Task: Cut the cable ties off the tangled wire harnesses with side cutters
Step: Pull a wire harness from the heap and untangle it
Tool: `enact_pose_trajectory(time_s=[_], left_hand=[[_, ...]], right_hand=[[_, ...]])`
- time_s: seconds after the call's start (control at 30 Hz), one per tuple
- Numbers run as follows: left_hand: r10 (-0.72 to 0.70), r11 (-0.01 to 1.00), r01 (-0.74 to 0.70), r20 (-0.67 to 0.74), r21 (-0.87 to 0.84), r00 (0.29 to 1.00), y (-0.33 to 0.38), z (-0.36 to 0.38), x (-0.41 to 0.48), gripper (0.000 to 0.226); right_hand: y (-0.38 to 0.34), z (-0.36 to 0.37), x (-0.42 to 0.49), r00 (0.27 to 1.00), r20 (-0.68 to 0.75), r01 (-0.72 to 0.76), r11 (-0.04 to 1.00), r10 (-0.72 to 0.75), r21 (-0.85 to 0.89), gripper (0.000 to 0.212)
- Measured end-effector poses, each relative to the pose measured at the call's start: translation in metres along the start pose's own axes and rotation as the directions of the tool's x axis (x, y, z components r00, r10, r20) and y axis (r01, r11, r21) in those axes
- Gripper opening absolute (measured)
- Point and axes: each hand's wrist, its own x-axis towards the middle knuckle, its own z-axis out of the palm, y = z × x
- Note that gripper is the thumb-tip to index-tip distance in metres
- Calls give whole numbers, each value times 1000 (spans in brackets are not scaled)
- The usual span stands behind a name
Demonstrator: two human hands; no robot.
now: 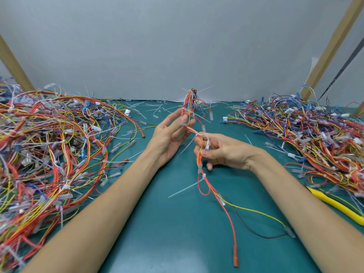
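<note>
Head view: both hands are holding one wire harness [200,168] above the green mat [177,223]. The left hand [169,136] is pinching its upper part, and the right hand [222,151] is pinching it lower down. Yellow-handled cutters [334,203] are lying at the right, beside a harness pile [315,138].

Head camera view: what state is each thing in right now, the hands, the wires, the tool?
Held harness: lifted upright, cable ties still on.
Left hand: pinches its upper part.
Right hand: pinches it lower down.
Side cutters: lying on mat, untouched.
Left pile: tangled, on mat.
Right pile: tangled, on mat.
Cut tie scraps: loose on mat.
</note>
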Motion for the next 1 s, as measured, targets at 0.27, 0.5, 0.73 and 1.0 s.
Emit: enact_pose_trajectory(time_s=[0.27,0.5,0.73,1.0], left_hand=[[-29,1000,29,17,10,999,5,1,-2,25],[-32,998,29,59,55,998,12,4,-3,27],[-58,995,48,109,93,992,22,5,-1,29],[129,963,-146,89,228,988,53,11,-1,41]], right_hand=[[3,3,4,993,-120,-32,993,19,-110,20],[1,6,6,987,-153,-77,984,52,-158,15],[-6,-7,0,928,-362,-152,978,90,-144,13],[-27,-21,-8,809,-576,31,972,113,235,27]])
